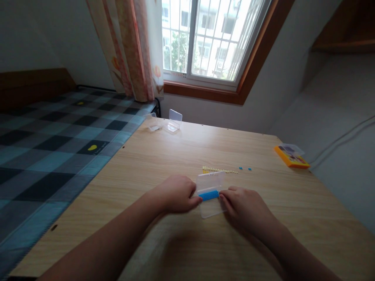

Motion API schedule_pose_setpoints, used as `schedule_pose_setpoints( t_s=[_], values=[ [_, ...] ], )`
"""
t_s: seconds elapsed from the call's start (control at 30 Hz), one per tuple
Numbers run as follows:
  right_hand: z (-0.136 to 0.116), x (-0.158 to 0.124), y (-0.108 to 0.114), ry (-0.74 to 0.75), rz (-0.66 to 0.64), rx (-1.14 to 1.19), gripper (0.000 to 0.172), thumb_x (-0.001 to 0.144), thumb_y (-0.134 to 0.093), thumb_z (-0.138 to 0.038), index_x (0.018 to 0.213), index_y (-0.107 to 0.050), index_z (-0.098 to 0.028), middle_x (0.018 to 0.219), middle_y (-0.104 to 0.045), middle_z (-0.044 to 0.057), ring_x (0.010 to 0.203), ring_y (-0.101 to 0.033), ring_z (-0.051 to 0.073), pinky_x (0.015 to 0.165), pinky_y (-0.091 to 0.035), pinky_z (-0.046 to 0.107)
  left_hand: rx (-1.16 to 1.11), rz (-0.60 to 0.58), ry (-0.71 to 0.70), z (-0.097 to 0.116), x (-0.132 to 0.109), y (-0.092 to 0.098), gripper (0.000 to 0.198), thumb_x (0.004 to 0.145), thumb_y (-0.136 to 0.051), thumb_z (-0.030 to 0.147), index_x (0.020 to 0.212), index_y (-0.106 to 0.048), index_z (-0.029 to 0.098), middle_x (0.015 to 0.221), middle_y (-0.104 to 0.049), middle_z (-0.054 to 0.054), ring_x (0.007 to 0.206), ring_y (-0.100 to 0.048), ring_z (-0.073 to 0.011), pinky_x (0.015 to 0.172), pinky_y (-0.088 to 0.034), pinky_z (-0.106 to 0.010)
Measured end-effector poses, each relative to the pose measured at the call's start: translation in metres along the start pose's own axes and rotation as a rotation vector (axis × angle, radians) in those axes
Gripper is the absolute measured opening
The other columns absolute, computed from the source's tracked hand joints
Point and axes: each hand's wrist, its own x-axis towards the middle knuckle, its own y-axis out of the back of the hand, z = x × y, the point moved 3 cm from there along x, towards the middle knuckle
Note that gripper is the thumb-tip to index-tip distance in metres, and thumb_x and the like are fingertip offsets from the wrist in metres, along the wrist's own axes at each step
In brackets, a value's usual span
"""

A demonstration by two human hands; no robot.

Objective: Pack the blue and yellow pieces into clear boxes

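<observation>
A blue ridged bar (pixel 209 195), seemingly of small bricks, lies across an open clear plastic box (pixel 210 210) whose lid stands up at the back. My left hand (pixel 178 193) is closed, its thumb at the bar's left end. At the right end my right hand (pixel 241 201) pinches the bar between thumb and fingers, close to the box's edge. Whether the bar rests inside the box or just above it, I cannot tell. Behind the lid runs a row of small pale yellow pieces (pixel 231 171), partly hidden. Two tiny blue pieces (pixel 240 168) lie to their right.
Two open clear boxes (pixel 175 119) stand at the far left of the wooden table (pixel 140 164). An orange box (pixel 291 157) with a clear case on it lies near the right edge. A bed with a checked cover (pixel 58 156) adjoins the table's left side.
</observation>
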Motion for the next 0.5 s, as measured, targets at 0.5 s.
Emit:
schedule_pose_setpoints(
  t_s=[0.5],
  values=[
    [-0.0013, -0.0017, -0.0046, -0.027, 0.035, -0.008, 0.034, 0.103, -0.045, -0.028, 0.092, -0.076, -0.023, 0.085, -0.072, 0.004, 0.078, -0.066, 0.02, 0.067, -0.038, 0.031, -0.01, -0.017, 0.012, 0.0013, -0.0001, 0.0004, 0.046, 0.091, -0.051, 0.054, 0.084, -0.078, 0.017, 0.085, -0.076, -0.014, 0.076, -0.069, -0.0286, 0.064, -0.048, -0.036]
  ],
)
